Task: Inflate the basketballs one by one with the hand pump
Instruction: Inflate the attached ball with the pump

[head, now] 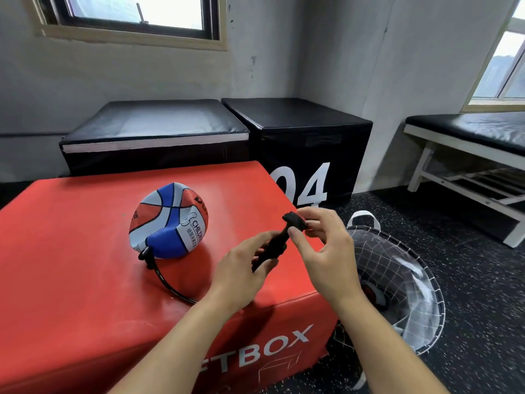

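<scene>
The ball (168, 220) sat on the red box (71, 251), still badly caved in, with the hose (167, 282) plugged into its lower left side, so I'd guess pumping had barely got going. The left hand (241, 268) was wrapped around the pump (274, 245) body and the right hand (321, 245) pinched its handle, both just right of the ball. A mesh basket (397, 285) stood on the floor beside the box; something round inside, couldn't tell what. Black boxes (298, 129) behind. Nothing really blocked the pumping.
</scene>
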### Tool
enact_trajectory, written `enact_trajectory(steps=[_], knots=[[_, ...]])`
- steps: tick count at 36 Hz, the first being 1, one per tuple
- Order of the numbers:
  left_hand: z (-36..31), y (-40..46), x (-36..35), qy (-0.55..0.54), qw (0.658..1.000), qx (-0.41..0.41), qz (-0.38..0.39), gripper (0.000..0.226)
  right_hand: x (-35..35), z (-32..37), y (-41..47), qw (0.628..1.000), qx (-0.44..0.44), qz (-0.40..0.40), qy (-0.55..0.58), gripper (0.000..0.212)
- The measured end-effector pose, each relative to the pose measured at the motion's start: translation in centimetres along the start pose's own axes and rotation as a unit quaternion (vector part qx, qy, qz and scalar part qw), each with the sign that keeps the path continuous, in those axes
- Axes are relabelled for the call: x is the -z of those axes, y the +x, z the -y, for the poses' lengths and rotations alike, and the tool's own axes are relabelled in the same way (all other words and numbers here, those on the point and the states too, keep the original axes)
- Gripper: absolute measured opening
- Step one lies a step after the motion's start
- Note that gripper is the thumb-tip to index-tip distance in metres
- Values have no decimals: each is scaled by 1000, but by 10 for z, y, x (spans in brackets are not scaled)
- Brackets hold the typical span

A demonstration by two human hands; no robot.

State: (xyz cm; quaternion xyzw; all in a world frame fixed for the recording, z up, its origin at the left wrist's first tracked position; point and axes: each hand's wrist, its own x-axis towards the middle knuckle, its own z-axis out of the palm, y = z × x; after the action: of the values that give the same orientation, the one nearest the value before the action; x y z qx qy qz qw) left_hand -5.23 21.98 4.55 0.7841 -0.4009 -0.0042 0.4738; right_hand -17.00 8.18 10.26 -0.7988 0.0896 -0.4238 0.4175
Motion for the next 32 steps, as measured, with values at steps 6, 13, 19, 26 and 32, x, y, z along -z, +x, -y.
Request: enact_trajectory(steps=[6,13,19,26,32], knots=[[-3,-1,-2,21,1000,7,16,60,27,16,15,996,4,-71,48,24],[-5,-2,-6,10,1000,-4,19,57,46,18,26,986,-10,-145,75,18],[-4,-3,-3,15,1000,2,13,69,36,22,27,990,13,-130,53,17],[-3,-2,2,15,1000,1,12,73,12,16,20,995,10,-87,51,18],[-2,-3,6,13,1000,-2,-2,71,-9,4,14,998,2,-47,39,17]])
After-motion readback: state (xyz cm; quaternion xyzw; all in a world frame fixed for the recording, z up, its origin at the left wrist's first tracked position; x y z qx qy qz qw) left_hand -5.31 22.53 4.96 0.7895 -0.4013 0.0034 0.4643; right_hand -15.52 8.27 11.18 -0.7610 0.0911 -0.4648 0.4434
